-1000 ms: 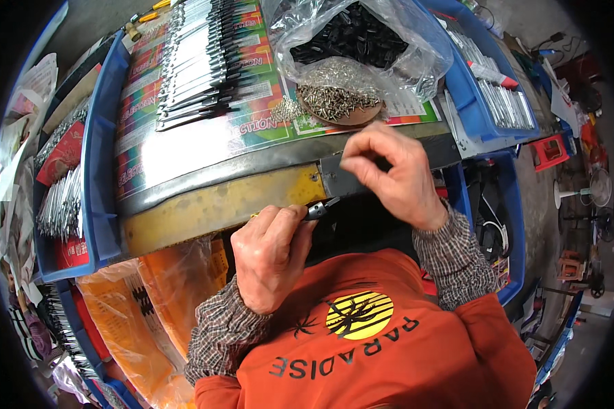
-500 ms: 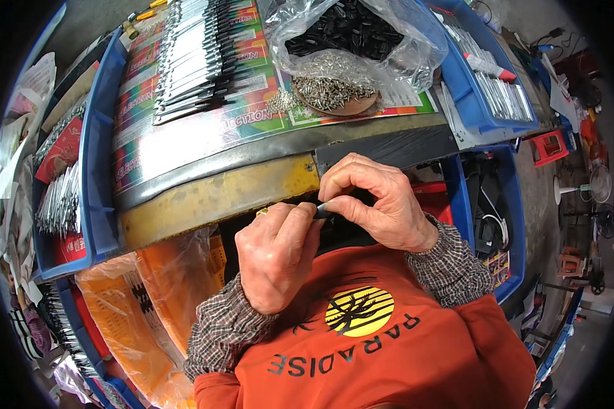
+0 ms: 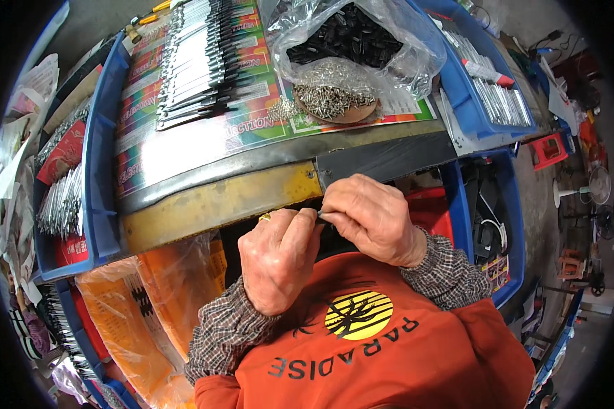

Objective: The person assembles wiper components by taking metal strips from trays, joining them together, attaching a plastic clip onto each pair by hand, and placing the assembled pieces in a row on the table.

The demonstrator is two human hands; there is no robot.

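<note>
My left hand point(image 3: 278, 255) and my right hand point(image 3: 370, 219) meet in front of my chest, just below the table's front edge. Both are closed, fingertips pinched together around a small dark piece point(image 3: 320, 214). The fingers hide most of that piece, so its kind cannot be made out. Beyond my hands, small metal pins or screws point(image 3: 329, 102) lie heaped on a round brown board point(image 3: 353, 111). Behind them a clear plastic bag point(image 3: 416, 51) holds many black plastic parts point(image 3: 348, 37). Slim metal strips with black ends point(image 3: 194, 61) lie in a long row at the upper left.
Blue bins stand left point(image 3: 102, 150) and right point(image 3: 481, 112), both holding metal strips. An orange, plastic-lined basket point(image 3: 164, 286) sits below the table's yellow front edge point(image 3: 218, 204). Another blue bin point(image 3: 518, 225), with black items and a cable, is at my right. A fan point(image 3: 597, 184) stands farther right.
My right hand has turned over and lowered slightly, its fingers closing more around the small dark piece, which now shows less. My left hand stays nearly in place.
</note>
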